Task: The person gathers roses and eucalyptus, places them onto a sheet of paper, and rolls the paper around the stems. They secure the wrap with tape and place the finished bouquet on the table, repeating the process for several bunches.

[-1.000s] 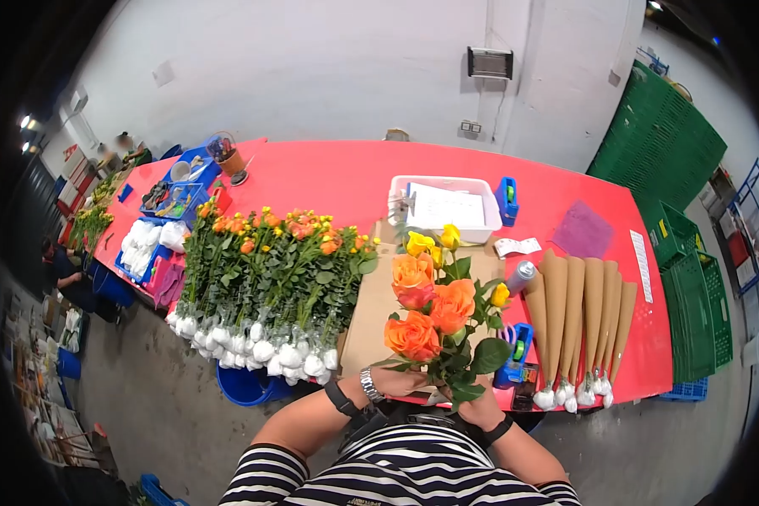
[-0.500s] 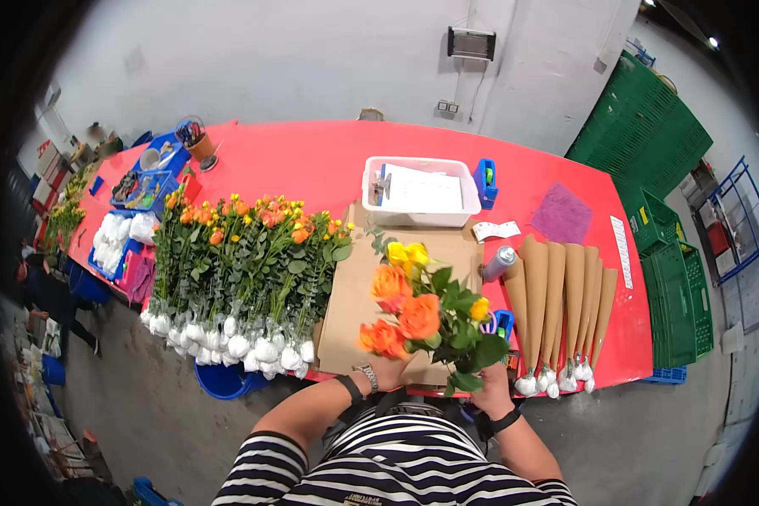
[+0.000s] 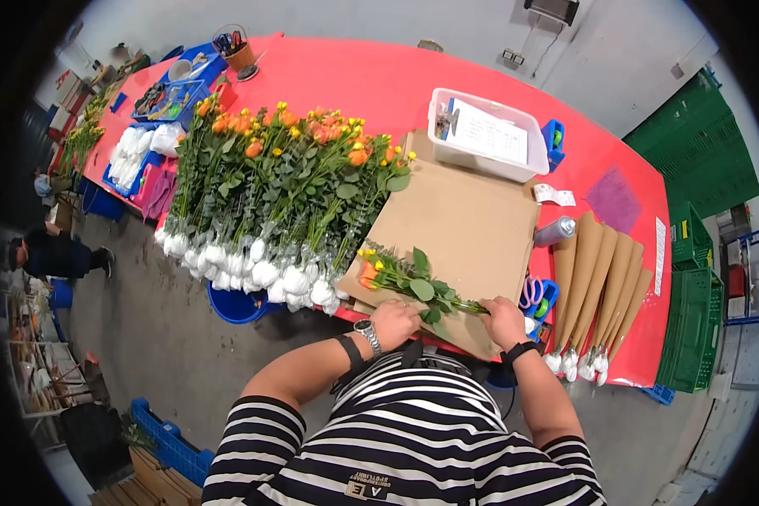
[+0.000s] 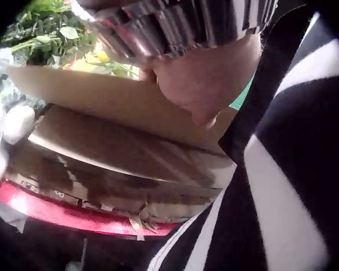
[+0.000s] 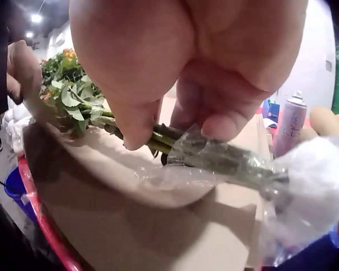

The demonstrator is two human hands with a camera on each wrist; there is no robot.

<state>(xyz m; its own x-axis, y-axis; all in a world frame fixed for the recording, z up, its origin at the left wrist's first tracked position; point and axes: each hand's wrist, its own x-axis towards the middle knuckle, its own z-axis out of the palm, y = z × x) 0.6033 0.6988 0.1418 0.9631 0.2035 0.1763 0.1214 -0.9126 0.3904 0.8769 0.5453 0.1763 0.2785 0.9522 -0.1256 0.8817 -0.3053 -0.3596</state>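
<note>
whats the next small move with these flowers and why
Probably fold the raised near edge of the brown paper over the bouquet with the left hand: that hand is at the edge, the bouquet lies on the sheet, and the right hand pinches the stems.

Red table [image 3: 337, 80], black-and-white striped shirt [image 3: 396, 430]

A white tub [image 3: 485, 164] on the table [image 3: 346, 76] holds a clipboard with a printed sheet [image 3: 491, 131], and a blue tape dispenser [image 3: 553, 145] stands just beside its right end. Farther right lies a purple cloth [image 3: 613, 201]. Toward the table's left end, a basket [image 3: 241, 59] of tools stands near blue trays [image 3: 175, 99]. Green crates [image 3: 691, 143] rise past the right end. On the floor to the left, a blue bucket [image 3: 232, 305] sits below the table's edge.
</note>
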